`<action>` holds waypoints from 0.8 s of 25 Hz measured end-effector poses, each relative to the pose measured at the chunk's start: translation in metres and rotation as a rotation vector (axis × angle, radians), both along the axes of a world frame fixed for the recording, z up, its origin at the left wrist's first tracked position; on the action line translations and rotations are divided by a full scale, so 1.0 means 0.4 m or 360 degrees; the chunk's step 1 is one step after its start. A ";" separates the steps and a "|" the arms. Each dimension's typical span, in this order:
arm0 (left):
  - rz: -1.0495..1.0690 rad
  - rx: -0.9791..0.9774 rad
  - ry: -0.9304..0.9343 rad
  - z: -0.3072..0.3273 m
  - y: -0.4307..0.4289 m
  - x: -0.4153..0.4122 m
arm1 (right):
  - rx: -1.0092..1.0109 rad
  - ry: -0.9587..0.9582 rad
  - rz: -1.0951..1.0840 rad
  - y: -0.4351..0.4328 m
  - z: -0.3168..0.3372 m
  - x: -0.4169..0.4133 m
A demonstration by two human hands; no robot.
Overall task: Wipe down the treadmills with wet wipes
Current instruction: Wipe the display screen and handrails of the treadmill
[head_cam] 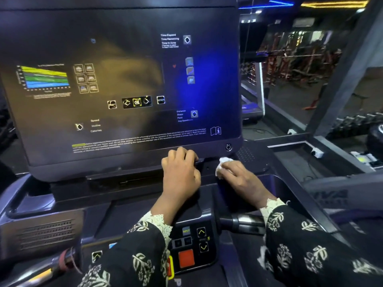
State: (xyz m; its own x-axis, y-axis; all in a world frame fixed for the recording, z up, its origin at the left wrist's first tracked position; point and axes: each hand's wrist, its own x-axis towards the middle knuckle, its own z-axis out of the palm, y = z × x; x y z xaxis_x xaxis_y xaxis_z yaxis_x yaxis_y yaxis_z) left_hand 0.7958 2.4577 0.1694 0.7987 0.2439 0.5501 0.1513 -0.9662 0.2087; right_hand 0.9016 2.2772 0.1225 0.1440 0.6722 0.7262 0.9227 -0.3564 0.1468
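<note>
Head view: wiping is going on at the treadmill console, on the ledge under the display. Right hand, palm down, is pinching the bunched wet wipe and pressing it there. Left hand is bracing with fingers curled at the display's lower edge; grip unclear. Next is probably sweeping the wipe along the ledge.

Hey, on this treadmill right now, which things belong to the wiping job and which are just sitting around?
Part of the job:
- wet wipe
- right hand, holding the wipe on the ledge
- left hand, at the screen's lower edge
- console screen

Just there:
- red stop button
- arrow keys
- wall socket
</note>
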 end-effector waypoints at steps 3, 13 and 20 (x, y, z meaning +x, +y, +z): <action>0.0015 -0.0008 0.0014 0.006 -0.007 0.012 | 0.0600 0.0501 -0.0169 0.062 0.014 -0.028; -0.0317 -0.0090 -0.0294 0.010 0.084 -0.007 | 0.0671 0.0397 0.0072 0.191 0.053 -0.069; -0.0184 -0.0044 -0.0190 0.033 0.068 0.013 | 0.1224 0.0562 -0.0417 0.169 0.024 -0.040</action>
